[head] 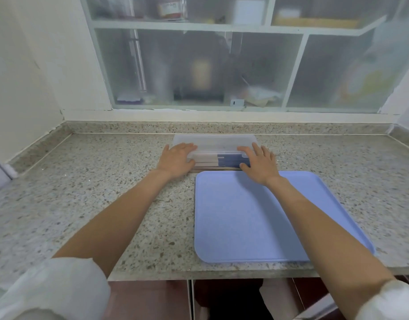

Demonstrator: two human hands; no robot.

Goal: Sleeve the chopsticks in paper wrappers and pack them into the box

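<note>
A long clear plastic box [217, 155] lies crosswise on the granite counter, just beyond a blue tray. Inside it I see sleeved chopsticks [224, 160], their wrappers pale on the left and dark blue on the right. The box's translucent lid [213, 141] stands open behind it, toward the wall. My left hand [177, 161] grips the box's left end, fingers over the rim. My right hand [260, 163] grips the right end the same way.
A flat blue tray [263, 218] lies on the counter [94, 192] right in front of the box, under my right forearm. A frosted window with shelves rises behind the counter. Walls close the counter at left and right.
</note>
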